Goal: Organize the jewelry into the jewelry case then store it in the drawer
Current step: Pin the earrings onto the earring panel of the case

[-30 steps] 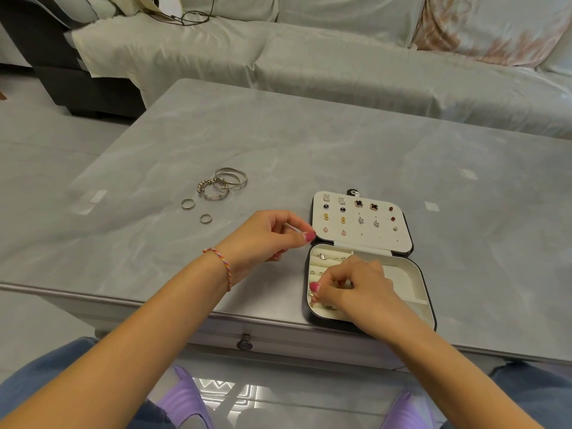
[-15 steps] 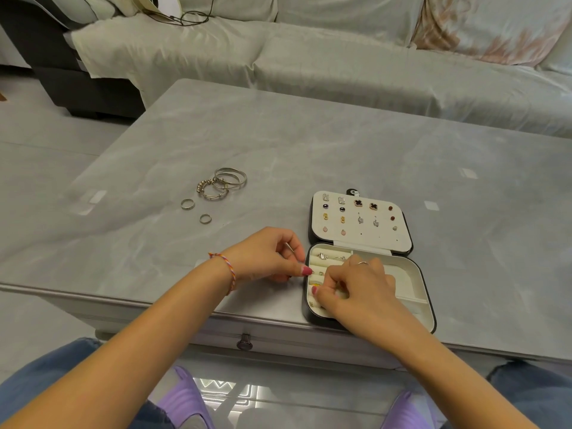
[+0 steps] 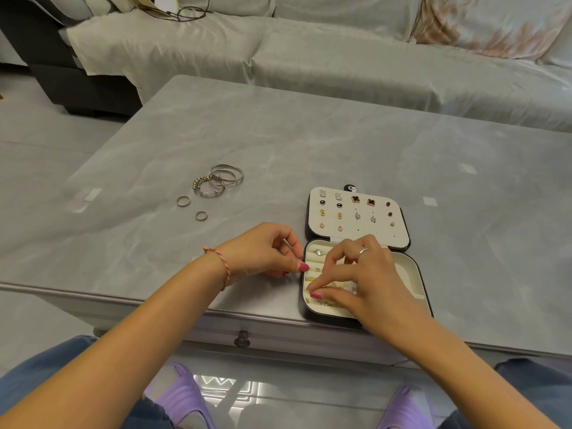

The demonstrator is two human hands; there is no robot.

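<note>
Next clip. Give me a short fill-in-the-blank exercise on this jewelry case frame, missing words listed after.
1. The jewelry case lies ___ with its lid flat on the table.
2. Away from the case, beside the bangles, ___ small rings lie loose.
3. The right hand reaches into the case's ___ half.
4. The woven bracelet is on the ___ wrist.

Missing words: open; two; lower; left
</note>
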